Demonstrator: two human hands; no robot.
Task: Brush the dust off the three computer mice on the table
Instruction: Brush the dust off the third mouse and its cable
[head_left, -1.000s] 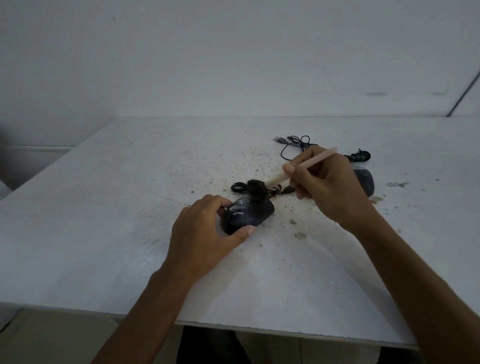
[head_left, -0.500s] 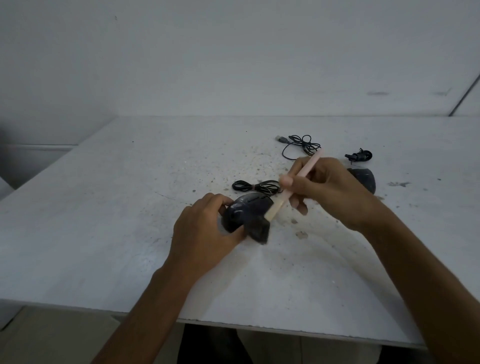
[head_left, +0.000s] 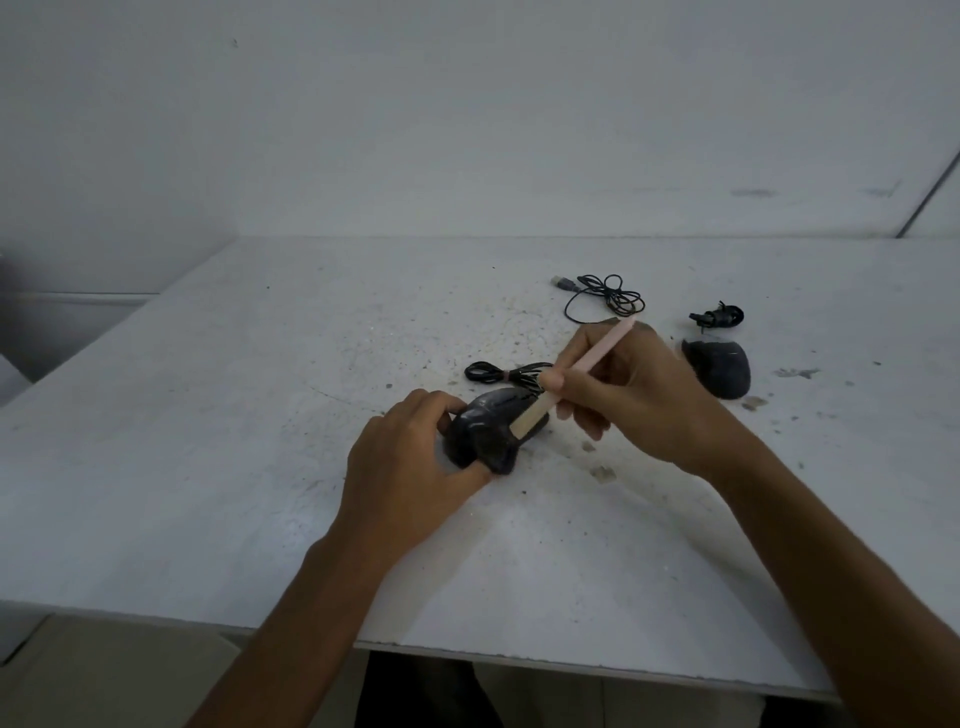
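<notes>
The pale grey tabletop fills the lower half of the view, and its surface is marked with dust and small crumbs, most of them around and beyond both hands. The left hand lies on it near the middle, and its fingers are curled around the near end of a dark mouse, with the thumb pressed on the side that faces the person. The right hand is just to the right of the left fingers, and its fingers are closed around the pink handle of a brush, pinching it like a pen. The handle slopes down to the left, and the dark bristles touch the mouse right beside the left thumb. A second mouse lies on the tabletop to the right of the right fingers, apart from them. A third mouse cannot be made out clearly. A tied cable lies just beyond the left fingers, next to the held mouse. A loose cable with a plug at its end lies beyond the right fingers. A small dark bundle lies just beyond the second mouse.
</notes>
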